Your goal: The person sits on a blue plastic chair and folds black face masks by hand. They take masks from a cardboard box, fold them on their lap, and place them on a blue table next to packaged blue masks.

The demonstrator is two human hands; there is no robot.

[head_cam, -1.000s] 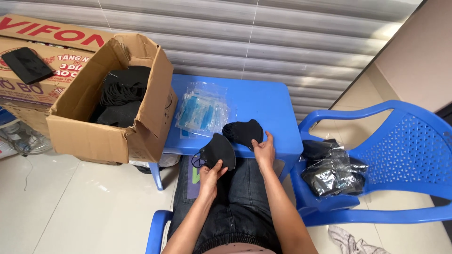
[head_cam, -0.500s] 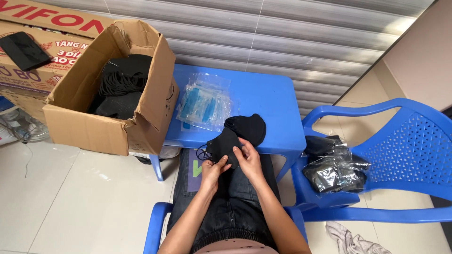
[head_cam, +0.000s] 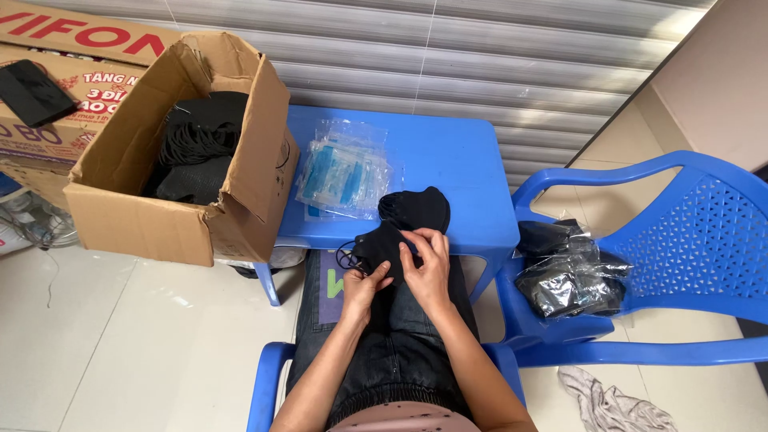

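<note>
Both hands, left hand point(head_cam: 364, 282), right hand point(head_cam: 428, 260), pinching black mask point(head_cam: 384, 244) (probably folded), over lap

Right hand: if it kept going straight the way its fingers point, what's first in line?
The right hand points up-left, fingertips already on the black face mask both hands hold. Past that, probably the stack of black masks on the blue table; depth is unclear.

at upper left we see an open cardboard box point(head_cam: 172, 172) of black cloth; clear packets point(head_cam: 344, 172) at centre; a blue chair point(head_cam: 688, 232) with wrapped bundles point(head_cam: 570, 272) at right.
</note>
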